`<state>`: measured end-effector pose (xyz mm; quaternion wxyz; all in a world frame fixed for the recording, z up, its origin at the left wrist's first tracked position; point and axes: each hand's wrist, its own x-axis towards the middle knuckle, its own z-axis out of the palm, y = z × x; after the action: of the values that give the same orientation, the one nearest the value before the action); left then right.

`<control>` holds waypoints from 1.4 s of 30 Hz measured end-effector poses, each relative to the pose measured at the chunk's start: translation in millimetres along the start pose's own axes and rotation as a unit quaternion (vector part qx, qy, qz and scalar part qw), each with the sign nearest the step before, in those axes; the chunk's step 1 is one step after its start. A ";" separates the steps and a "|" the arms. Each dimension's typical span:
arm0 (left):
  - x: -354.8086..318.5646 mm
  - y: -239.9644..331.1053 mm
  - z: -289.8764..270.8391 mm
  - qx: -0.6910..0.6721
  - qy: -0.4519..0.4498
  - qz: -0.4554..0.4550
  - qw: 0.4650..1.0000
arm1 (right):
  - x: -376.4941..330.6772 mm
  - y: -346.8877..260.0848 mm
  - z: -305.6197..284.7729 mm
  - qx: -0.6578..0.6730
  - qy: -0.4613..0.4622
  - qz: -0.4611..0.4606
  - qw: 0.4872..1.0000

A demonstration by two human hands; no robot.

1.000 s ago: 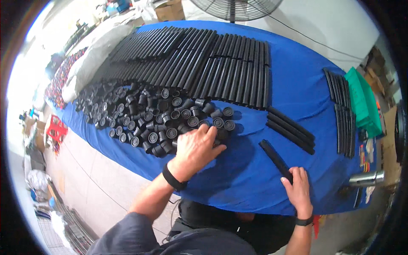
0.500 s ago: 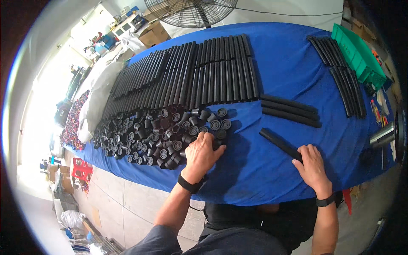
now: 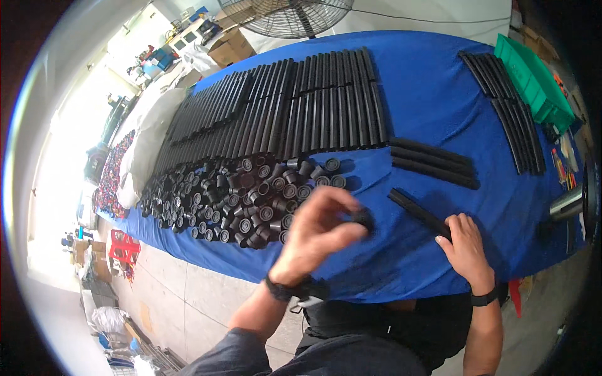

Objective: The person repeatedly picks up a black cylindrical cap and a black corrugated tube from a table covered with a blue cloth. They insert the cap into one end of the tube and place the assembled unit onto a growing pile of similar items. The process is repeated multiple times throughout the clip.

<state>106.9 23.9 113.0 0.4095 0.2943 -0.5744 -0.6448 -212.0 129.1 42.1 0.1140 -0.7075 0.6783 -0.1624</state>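
Pale crumpled sheet [image 3: 145, 153]: soft, wrinkled, draped at the left end of the surface, beside the rows and heap

Heap of small black cup-shaped caps [image 3: 234, 200]: smooth, round, plastic-looking, facing every way; many show concentric rings on their flat ends

Rows of long black cylindrical tubes [image 3: 269, 113]: packed side by side behind the heap, long axes running from near to far, sheen along their lengths

Left hand [image 3: 316, 229]: thumb and fingers pinching a small dark rounded cap [image 3: 362, 220], held just right of the heap; motion blur hides which way the cap faces

Surface covered in blue cloth [image 3: 426, 94]: woven-looking, creased, bare between the rows and the right-hand bundles

Three loose black tubes [image 3: 433, 163]: near-parallel, slanting from upper left down to the right

Single black tube [image 3: 419, 213]: straight, slim, dull-sheened, in front of the three; long axis diagonal, far end pointing up-left towards the rows, near end at the right hand

Right hand [image 3: 467, 247]: fingers and thumb closed around the near end of the single tube

Two bundles of black tubes [image 3: 517, 135]: end to end, slanting down-right

Green rectangular plastic bin [image 3: 533, 81]: smooth-walled, just beside the bundles
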 end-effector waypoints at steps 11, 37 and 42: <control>57.1 -124.7 72.4 -0.297 -0.407 -0.261 0.823 | 0.2 11.5 12.6 -0.001 0.007 -0.030 1.000; 49.8 -130.0 68.5 -0.430 -0.367 -0.180 0.805 | -46.3 -21.1 -1.3 0.282 0.052 0.202 0.936; 53.1 -131.3 65.4 -0.451 -0.409 -0.176 0.774 | -47.2 -13.8 -10.2 0.267 0.010 0.150 0.952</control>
<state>0.3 11.2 -0.2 0.1007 -0.1193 -0.2694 -0.9503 -204.4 177.5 53.2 0.3156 -0.5392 0.7096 -0.3257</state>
